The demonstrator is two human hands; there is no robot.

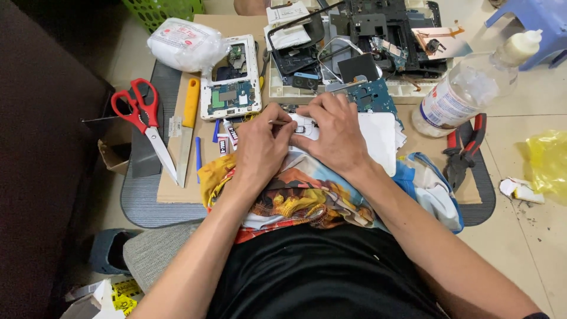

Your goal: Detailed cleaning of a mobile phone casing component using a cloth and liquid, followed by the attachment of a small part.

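My left hand [263, 147] pinches a thin metal tool [279, 122], whose tip points at a small white part [302, 129]. My right hand [335, 131] presses down on that white part and holds it against a colourful printed cloth [307, 195] on my lap. Both hands rest close together at the near edge of a cardboard work board [177, 189]. Just behind my right hand lies a blue circuit board [375, 97].
Red-handled scissors [144, 118], a yellow-handled knife [188, 127] and an opened white device shell [230, 80] lie to the left. A plastic bottle [466, 88] and red-handled pliers [466, 147] are at the right. Dismantled black electronics [378, 29] fill the back. A yellow bag [546, 159] lies on the floor.
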